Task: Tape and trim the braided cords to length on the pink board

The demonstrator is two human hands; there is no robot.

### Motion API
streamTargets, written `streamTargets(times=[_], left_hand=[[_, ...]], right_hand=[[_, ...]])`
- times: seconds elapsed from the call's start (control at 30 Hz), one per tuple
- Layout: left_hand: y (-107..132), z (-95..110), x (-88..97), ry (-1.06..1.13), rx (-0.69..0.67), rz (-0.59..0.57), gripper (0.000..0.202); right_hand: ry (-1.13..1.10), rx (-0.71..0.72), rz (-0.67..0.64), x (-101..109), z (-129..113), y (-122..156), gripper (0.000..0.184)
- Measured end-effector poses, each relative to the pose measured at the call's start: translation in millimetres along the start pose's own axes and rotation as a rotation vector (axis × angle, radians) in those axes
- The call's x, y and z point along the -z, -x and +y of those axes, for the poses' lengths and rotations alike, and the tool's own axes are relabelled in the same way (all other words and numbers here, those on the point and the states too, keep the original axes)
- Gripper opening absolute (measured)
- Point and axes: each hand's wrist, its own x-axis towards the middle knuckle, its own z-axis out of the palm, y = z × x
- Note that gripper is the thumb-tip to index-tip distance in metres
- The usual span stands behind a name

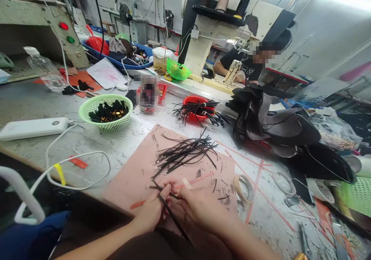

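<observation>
Close to my body, both hands meet over the near part of a pink sheet (130, 177). My left hand (152, 209) pinches a thin black strip (175, 217), whose longer end trails down towards my lap. Its short end pokes out past my left fingertips. My right hand (197, 206) is closed at the same spot, its fingertips on a black piece of the strip; the exact grip is partly hidden. Just beyond my hands lies a loose pile of black strips (185, 152). Under my right hand runs a red ruler-like strip (203, 176).
Bundled black strips lie over a red bowl (193, 117). A green basket (106, 126) holds black pieces. To the right are masking tape (243, 188), scissors (303, 238) and black leather-like pieces (278, 124). A co-worker (252, 65) sits behind the sewing machine (214, 32).
</observation>
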Motion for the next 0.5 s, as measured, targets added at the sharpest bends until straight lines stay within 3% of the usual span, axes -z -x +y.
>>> streamTargets(times=[0.07,0.17,0.23,0.37,0.5], left_hand=[[1,0,2.1,0.076,0.068,0.029,0.051],[2,-1,5.6,0.149,0.061,0.031,0.041],[2,-3,6.9,0.195,0.042,0.071,0.037],[2,-6,7.5,0.217,0.023,0.091,0.034],[4,-3,6.8,0.162,0.005,0.002,0.034]], right_hand=[[-0.051,0.022,0.022,0,10,-5,0.022],[0.032,-0.050,0.252,0,35,-24,0.022],[0.166,-0.115,0.334,-2,51,-37,0.022],[0.322,-0.135,0.248,-7,61,-47,0.009],[0.263,-0.104,0.235,-5,45,-37,0.007]])
